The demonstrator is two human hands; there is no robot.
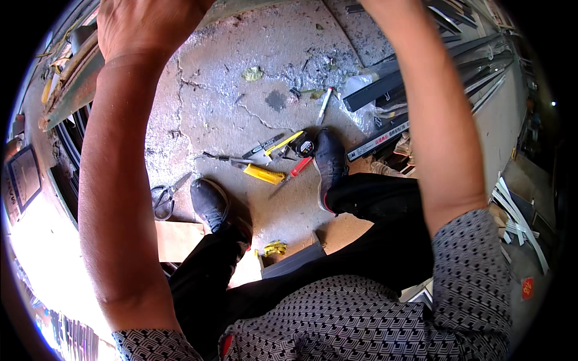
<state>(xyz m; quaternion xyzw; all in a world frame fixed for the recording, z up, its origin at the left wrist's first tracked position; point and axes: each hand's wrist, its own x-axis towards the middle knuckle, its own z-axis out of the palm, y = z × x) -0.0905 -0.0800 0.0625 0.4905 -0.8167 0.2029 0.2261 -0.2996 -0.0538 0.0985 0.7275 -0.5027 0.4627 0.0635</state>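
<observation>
Both my arms reach up past the top edge. Of my left hand (147,24) only the back and wrist show; its fingers are cut off. Only the heel of my right hand (391,7) is in view, so whatever either hand holds is hidden. On the floor between my shoes lies a cluster of tools: a yellow-handled knife (264,174), a red-handled screwdriver (300,167), a black tape measure (303,146) and a slim yellow tool (284,143). Scissors (164,201) with dark handles rest beside my left shoe (209,201). A white marker (325,105) lies farther off.
Long dark metal profiles (385,84) and clear plastic wrap (358,102) are stacked at the right. A long labelled strip (379,139) lies near my right shoe (330,159). White offcuts (521,222) pile up at the far right. The concrete floor (211,114) is cracked.
</observation>
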